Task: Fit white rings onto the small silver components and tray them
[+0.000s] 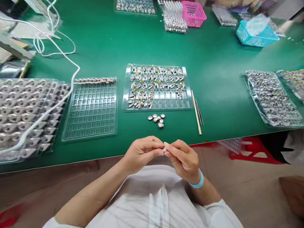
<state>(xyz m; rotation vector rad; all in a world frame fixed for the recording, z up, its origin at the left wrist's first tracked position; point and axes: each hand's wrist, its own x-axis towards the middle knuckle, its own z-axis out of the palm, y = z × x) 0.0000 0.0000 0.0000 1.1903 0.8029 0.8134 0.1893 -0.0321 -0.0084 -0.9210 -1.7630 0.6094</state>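
Note:
My left hand [144, 153] and my right hand [182, 158] meet just off the table's front edge, fingertips pinched together. Between them is a small whitish part [164, 149], mostly covered by the fingers, so its kind is hard to tell. Beyond the hands, several small round metal discs [161, 125] lie loose on the green table. Behind these is a clear plastic tray [166, 104] whose pockets hold rows of small grey parts with yellow tips; some pockets in its lower rows are bare.
A wooden stick [196, 112] and tweezers [199, 112] lie right of the tray. Leftward are a clear gridded tray [91, 110], a tray of grey parts [26, 117] and a white cable [59, 103]. Pink [194, 14] and blue baskets [257, 38] stand at the back; a filled tray [273, 98] lies right.

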